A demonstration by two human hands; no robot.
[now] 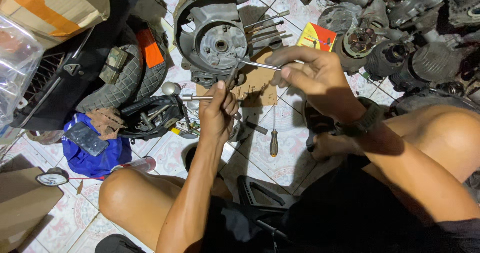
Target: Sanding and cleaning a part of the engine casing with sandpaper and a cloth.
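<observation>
Head camera looks down on both arms reaching forward over bent knees. Left hand [218, 110] is fisted, thumb up, around a small dark tool whose tip meets a thin metal rod [261, 65]. Right hand [312, 78], wrist bent inward, pinches that rod between fingertips, just before the grey engine casing [210, 33] on the tiled floor [290, 153].

A thin metal rod [260, 65], level, its tip seemingly touching the grey engine casing [212, 33].
</observation>
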